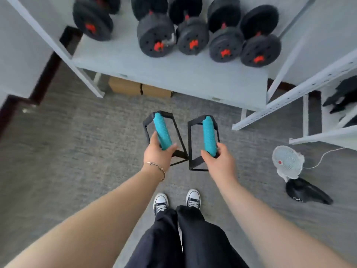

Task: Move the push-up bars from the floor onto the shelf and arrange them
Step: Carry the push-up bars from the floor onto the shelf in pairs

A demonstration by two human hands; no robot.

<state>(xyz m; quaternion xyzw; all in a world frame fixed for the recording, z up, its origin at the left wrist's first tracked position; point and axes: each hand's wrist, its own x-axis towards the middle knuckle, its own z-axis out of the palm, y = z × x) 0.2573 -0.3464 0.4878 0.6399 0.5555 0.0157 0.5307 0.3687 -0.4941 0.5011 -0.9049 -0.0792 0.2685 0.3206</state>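
Note:
I hold two push-up bars, each a black frame with a teal ribbed grip, in the air above the grey carpet. My left hand [157, 154] is closed round the near end of the left push-up bar [161, 130]. My right hand [220, 161] grips the near end of the right push-up bar [208, 134]. Both bars point away from me toward the white shelf [173, 74], whose front edge lies just beyond them. The bars' inner frame corners nearly touch between my hands.
Several black dumbbells [193, 35] with red centres fill the back of the shelf board. Cardboard boxes [139, 88] sit under it. A second white rack [309, 89] stands at the right. On the floor to the right are a small white fan [287, 161] and a black object [307, 192].

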